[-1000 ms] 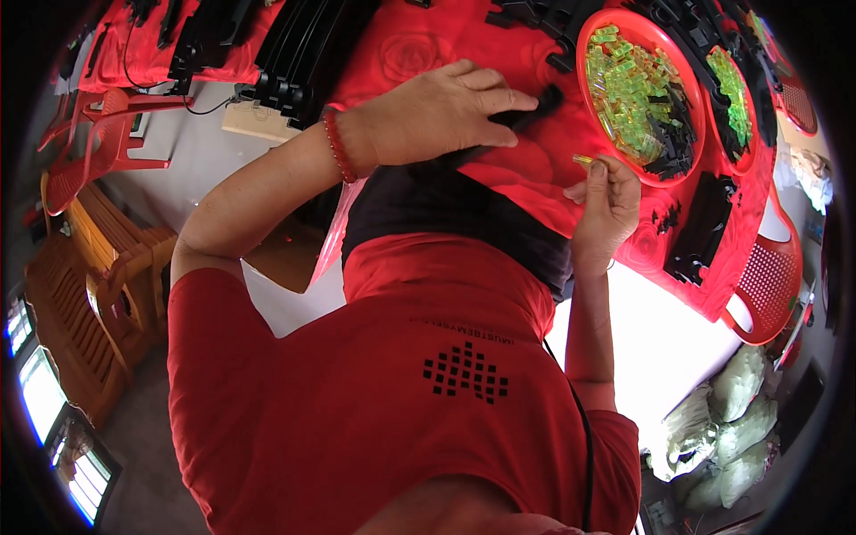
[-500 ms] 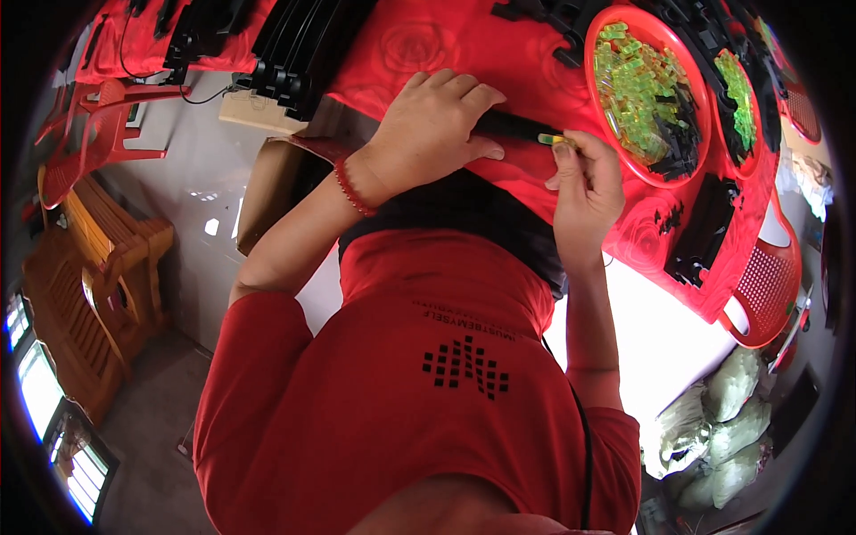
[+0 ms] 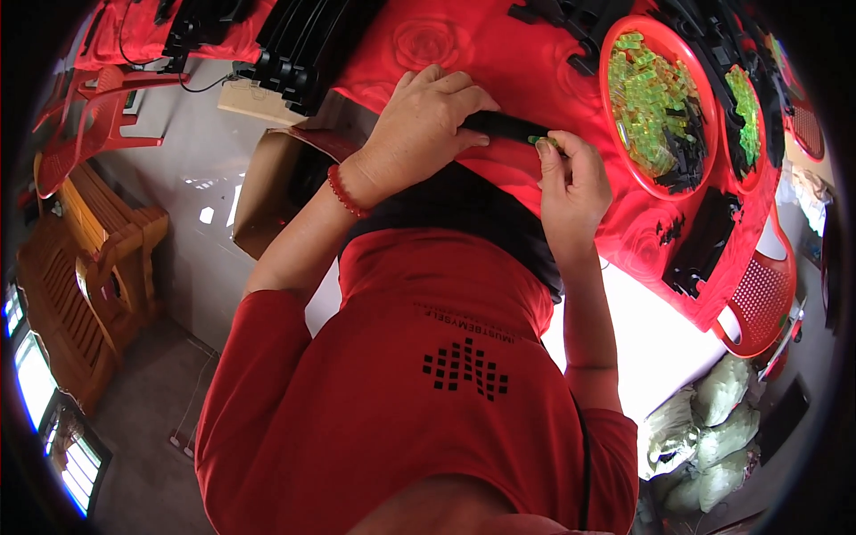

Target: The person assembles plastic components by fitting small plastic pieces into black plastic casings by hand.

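Observation:
A long flat black bar is gripped by my left hand, its fingers wrapped over one end; a red beaded bracelet circles that wrist. At the bar's right end, my right hand pinches a small translucent green-yellow piece, which meets or nearly meets the black end. The fingertips cover most of that piece. Right of my right hand stands a red oval basin holding many yellow-green translucent pieces and a heap of small black pieces.
A red patterned cloth covers the table. Long black strips lie at its left, and more black parts at the back. A second red basin holds green pieces. An open cardboard box stands below the table's left edge.
The green-yellow piece has come up against the bar's right end, and less of it shows past the fingertips. My right hand has shifted slightly left; the view has tilted a little.

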